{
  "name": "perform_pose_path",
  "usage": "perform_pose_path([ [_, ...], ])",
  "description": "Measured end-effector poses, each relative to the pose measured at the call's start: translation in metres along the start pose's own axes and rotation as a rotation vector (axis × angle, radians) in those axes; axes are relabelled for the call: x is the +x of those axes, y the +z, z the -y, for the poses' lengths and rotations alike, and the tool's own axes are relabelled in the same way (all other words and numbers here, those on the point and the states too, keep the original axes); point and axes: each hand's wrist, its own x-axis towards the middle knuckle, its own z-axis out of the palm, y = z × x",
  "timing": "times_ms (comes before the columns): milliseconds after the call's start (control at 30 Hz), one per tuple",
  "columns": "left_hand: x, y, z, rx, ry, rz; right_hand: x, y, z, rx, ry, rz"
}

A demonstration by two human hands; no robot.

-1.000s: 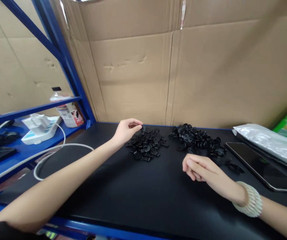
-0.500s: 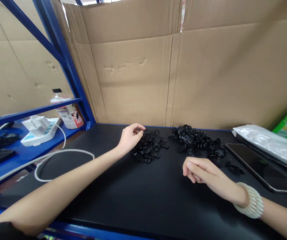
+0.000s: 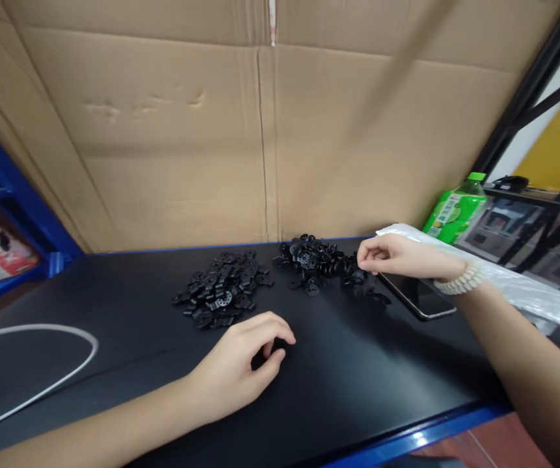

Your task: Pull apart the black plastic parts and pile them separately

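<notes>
Two heaps of small black plastic parts lie on the black table (image 3: 338, 383). The left heap (image 3: 221, 296) is nearer the middle, and the right heap (image 3: 316, 260) sits by the cardboard wall. My left hand (image 3: 243, 364) rests on the table just in front of the left heap. Its fingers are curled toward the thumb, and what they hold is lost against the black top. My right hand (image 3: 391, 255), with a pale bead bracelet at the wrist, hovers at the right edge of the right heap with its fingertips pinched together.
A dark tablet (image 3: 419, 298) lies under my right wrist, beside a clear plastic bag (image 3: 523, 289). A green bottle (image 3: 455, 211) stands at the back right. A white cable (image 3: 40, 383) loops at the left. A cardboard wall (image 3: 260, 143) closes the back, and the blue table edge (image 3: 421, 435) runs in front.
The view has swung to the right. My left hand has drawn back from the left heap toward me. My right hand has moved from the table's middle up to the right heap.
</notes>
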Motion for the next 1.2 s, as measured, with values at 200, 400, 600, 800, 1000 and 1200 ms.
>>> perform_pose_path([
  [200,0.000,0.000,0.001,0.003,-0.002,0.021,-0.006,-0.008,-0.029,-0.181,0.174,0.141],
  [400,-0.001,0.001,-0.001,-0.006,-0.019,0.013,-0.008,0.003,-0.030,-0.157,0.196,0.346],
  [600,-0.001,0.001,-0.001,-0.018,-0.025,0.010,-0.004,0.014,-0.025,-0.151,0.273,0.288],
  [800,0.003,0.000,-0.004,-0.128,-0.145,-0.026,-0.002,0.016,0.004,0.012,-0.054,0.024],
  [1000,0.008,-0.001,-0.004,-0.814,-0.366,-0.058,0.009,0.093,0.047,0.101,-0.573,-0.482],
  [1200,0.009,-0.004,-0.005,-1.196,-0.473,-0.047,0.010,0.123,0.055,-0.276,-0.996,-0.569],
])
